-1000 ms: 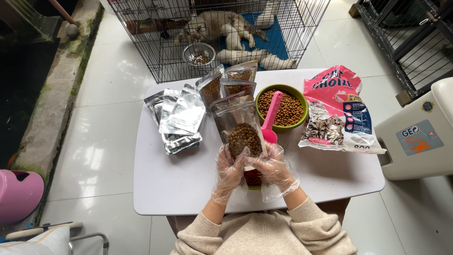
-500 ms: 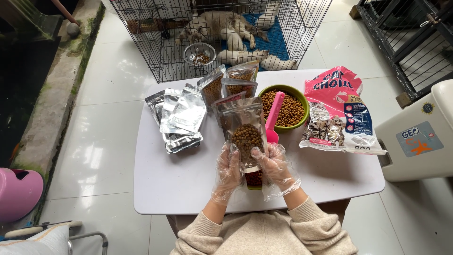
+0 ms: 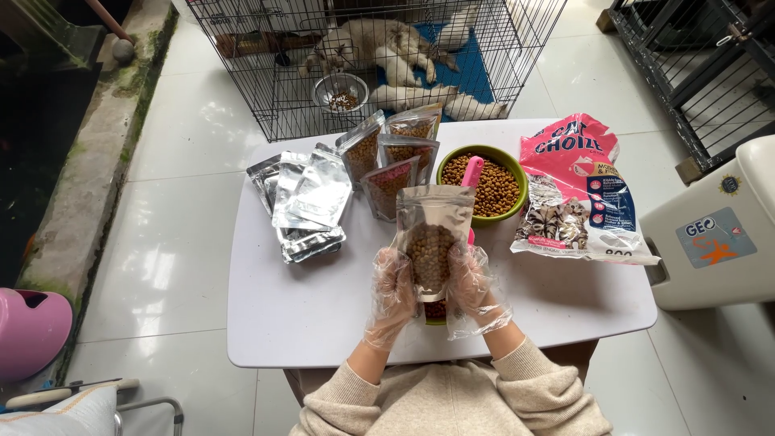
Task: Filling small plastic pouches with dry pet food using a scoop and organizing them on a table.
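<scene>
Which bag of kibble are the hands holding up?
The clear-fronted pouch nearest the person, gripped between the left hand and the right hand. The other filled pouches stand farther back, beside the green bowl.

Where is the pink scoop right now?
In the head view, the pink scoop stands in the green bowl of kibble at the table's middle back, just behind the clear pouch and left of the pink food bag.

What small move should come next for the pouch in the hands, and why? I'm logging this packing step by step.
Probably press the top edge shut. Both gloved hands, left and right, hold the clear-fronted pouch upright above the white table. It already holds kibble and appears about as full as the filled pouches standing behind.
</scene>
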